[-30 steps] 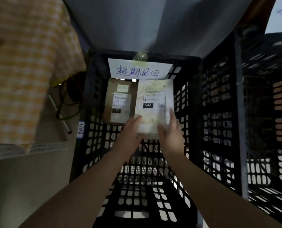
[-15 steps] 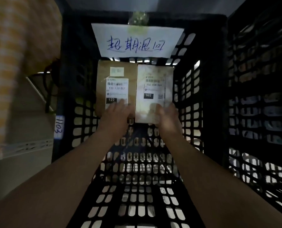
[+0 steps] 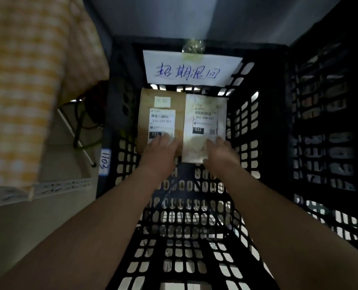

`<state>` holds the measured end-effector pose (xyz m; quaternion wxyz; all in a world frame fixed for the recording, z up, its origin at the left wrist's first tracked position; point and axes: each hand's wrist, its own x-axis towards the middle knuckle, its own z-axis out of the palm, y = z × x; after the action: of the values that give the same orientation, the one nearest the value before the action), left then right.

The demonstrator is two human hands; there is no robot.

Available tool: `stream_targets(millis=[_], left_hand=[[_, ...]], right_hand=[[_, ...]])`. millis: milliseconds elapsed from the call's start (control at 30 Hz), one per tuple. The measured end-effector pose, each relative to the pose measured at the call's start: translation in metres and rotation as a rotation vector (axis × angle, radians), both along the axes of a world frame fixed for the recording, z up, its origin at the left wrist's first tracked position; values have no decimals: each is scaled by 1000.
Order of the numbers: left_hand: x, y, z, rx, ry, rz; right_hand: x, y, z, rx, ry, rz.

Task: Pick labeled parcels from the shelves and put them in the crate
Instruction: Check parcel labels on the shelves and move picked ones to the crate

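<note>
Left hand [image 3: 160,148] and right hand [image 3: 220,150] pressed flat fingers on brown parcel [image 3: 144,122] and white parcel [image 3: 203,109]; seating them flush, labels up, mattered.

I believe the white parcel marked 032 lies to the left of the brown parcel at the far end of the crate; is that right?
Not quite: the head view shows the white parcel to the right of the brown parcel, at the far end of the crate.

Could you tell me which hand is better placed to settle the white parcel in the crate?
The right hand: it rests on the near corner of the white parcel, while the left hand lies on the brown parcel beside it.
</note>
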<state>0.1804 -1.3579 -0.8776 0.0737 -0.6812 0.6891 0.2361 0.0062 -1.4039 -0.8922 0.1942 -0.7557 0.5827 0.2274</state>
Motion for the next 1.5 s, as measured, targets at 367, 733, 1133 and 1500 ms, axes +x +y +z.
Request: stream_targets(millis=[367, 733, 1133, 1500], left_hand=[[7, 37, 152, -35, -46, 51], [-44, 157, 350, -270, -204, 233], [-88, 370, 563, -490, -573, 503], [-127, 637, 654, -537, -959, 930]], right_hand=[[17, 19, 162, -63, -59, 119], [-24, 87, 362, -279, -279, 549], [-5, 233, 561, -458, -692, 1005], [46, 490, 659, -445, -1101, 1339]])
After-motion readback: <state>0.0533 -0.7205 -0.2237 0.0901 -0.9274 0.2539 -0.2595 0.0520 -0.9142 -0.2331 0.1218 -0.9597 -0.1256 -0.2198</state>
